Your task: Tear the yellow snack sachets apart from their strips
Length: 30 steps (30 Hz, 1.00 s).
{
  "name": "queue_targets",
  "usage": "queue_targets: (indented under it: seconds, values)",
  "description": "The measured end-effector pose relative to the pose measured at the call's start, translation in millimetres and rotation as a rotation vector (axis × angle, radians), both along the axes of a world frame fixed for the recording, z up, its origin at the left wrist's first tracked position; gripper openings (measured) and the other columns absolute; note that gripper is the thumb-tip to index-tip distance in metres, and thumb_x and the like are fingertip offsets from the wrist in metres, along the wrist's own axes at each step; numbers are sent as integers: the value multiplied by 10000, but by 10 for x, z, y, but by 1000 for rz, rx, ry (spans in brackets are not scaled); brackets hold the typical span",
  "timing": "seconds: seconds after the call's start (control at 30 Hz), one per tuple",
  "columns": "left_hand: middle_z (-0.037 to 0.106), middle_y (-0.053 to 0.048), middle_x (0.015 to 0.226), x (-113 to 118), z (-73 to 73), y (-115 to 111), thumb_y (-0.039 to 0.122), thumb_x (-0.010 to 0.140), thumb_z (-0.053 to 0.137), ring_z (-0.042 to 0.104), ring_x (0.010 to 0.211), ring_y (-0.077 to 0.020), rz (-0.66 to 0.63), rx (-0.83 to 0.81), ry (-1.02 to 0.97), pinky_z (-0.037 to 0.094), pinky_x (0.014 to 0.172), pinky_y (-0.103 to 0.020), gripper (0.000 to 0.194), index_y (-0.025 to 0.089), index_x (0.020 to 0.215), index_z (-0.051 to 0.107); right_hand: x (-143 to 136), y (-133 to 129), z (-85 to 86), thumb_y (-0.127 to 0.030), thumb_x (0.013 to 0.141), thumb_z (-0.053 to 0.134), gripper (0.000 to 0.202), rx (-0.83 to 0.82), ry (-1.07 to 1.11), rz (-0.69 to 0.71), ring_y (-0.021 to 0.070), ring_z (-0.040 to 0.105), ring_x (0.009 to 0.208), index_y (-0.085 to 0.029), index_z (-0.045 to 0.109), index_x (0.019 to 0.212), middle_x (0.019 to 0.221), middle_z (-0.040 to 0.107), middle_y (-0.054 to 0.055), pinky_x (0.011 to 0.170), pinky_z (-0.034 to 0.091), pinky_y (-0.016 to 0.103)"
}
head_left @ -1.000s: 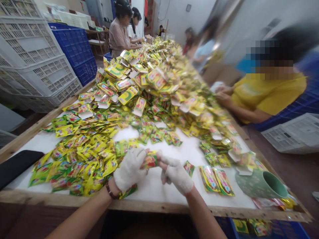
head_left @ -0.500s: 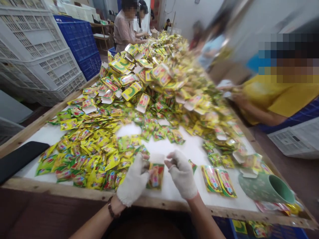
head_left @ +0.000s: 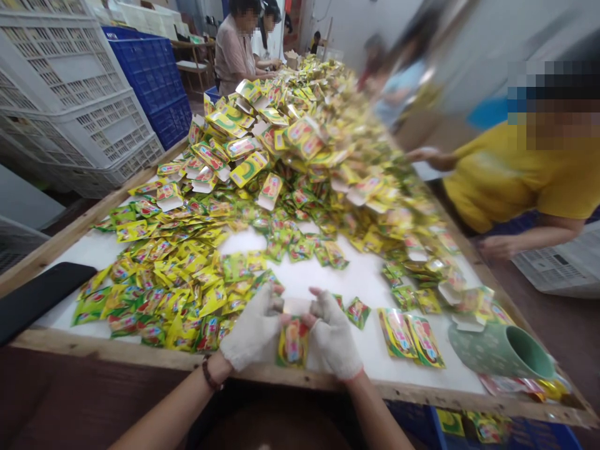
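A small printed carton, yellow, green and red with a pale flap at its top, stands near the table's front edge between my hands. My left hand, in a white glove with bare fingertips, pinches its upper left side. From the right, my gloved right hand has its thumb and curled fingers at the carton's upper right corner. Just beyond that hand lies a green sachet. Two flat cartons lie side by side farther right. Many loose sachets spread out left of my left hand.
A large heap of cartons and sachets covers the table's far part. A black phone-like slab lies at left, a green cup on its side at right. Stacked crates stand left. A co-worker in yellow sits right; others work farther back.
My right hand has closed in on the carton's upper right corner, uncovering more of the sachet beside it. The co-worker in yellow has lowered one arm and moved the other away.
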<state>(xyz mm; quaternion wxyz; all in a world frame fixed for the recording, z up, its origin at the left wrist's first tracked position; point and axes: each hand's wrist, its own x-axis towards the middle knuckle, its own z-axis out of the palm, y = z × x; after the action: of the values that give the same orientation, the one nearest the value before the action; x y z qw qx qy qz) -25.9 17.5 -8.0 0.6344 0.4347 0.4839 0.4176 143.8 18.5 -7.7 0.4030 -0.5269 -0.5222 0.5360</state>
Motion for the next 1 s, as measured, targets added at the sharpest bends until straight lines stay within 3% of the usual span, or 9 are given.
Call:
queue_targets:
  seconds: [0.07, 0.17, 0.23, 0.33, 0.53, 0.63, 0.8, 0.93, 1.0]
  values:
    - [624, -2, 844, 2, 0, -6, 323, 743, 651, 603, 772, -161, -33, 6, 9, 484, 719, -294, 308, 201, 1000, 533, 11, 0, 3, -262, 783, 572, 201, -5, -39, 42, 154, 554, 679, -187, 604, 967, 722, 590, -16, 625, 448, 256]
    - [624, -1, 799, -10, 75, -46, 294, 803, 574, 583, 793, -162, -78, 158, 324, 449, 741, -277, 113, 186, 825, 597, 47, 2, 64, -267, 799, 561, 119, 31, -166, 118, 167, 566, 715, -181, 641, 816, 744, 634, 8, 652, 448, 264]
    - [595, 13, 721, -17, 151, -54, 305, 834, 532, 557, 738, -152, -99, 232, 454, 425, 686, -261, 168, 184, 738, 596, 72, 15, 131, -301, 820, 558, 158, 67, -220, 154, 159, 550, 682, -180, 652, 782, 692, 619, -1, 633, 434, 258]
    - [583, 16, 667, -11, 242, -11, 352, 839, 523, 537, 686, -145, -109, 199, 444, 412, 629, -248, 240, 175, 695, 599, 90, 53, 223, -344, 839, 555, 229, 114, -251, 159, 147, 534, 649, -177, 631, 701, 643, 594, -10, 623, 422, 250]
    - [626, 3, 705, -28, 266, 39, 330, 815, 558, 561, 703, -149, -119, 154, 403, 438, 644, -247, 201, 161, 742, 639, 97, 94, 251, -246, 796, 584, 124, 110, -255, 168, 147, 567, 652, -176, 663, 731, 662, 625, -8, 604, 444, 240]
    - [583, -1, 689, -93, 248, -52, 328, 898, 477, 531, 684, -135, -185, 361, 475, 434, 645, -247, 286, 171, 709, 623, 166, 50, 211, -242, 827, 566, 164, 160, -242, 214, 166, 621, 683, -181, 702, 760, 701, 680, 15, 629, 484, 257]
    - [618, -40, 835, -133, 232, -170, 260, 924, 457, 567, 810, -154, -257, 726, 634, 461, 771, -266, 220, 204, 882, 666, 211, -73, 81, -234, 811, 603, 190, 306, -152, 256, 229, 675, 900, -218, 741, 941, 954, 743, 59, 816, 530, 346]
    - [604, -50, 829, -87, 302, 3, 274, 926, 432, 558, 805, -170, -364, 712, 812, 452, 755, -272, 274, 204, 767, 643, 136, -96, 16, -219, 802, 582, 151, 178, -195, 152, 219, 653, 808, -223, 724, 853, 850, 720, 36, 746, 528, 333]
    - [602, -52, 845, -122, 357, 189, 278, 914, 438, 552, 824, -181, -340, 661, 942, 441, 774, -288, 259, 206, 747, 622, 218, -55, 65, -255, 812, 564, 146, 111, -234, 73, 216, 633, 751, -208, 696, 855, 801, 700, 34, 690, 514, 321]
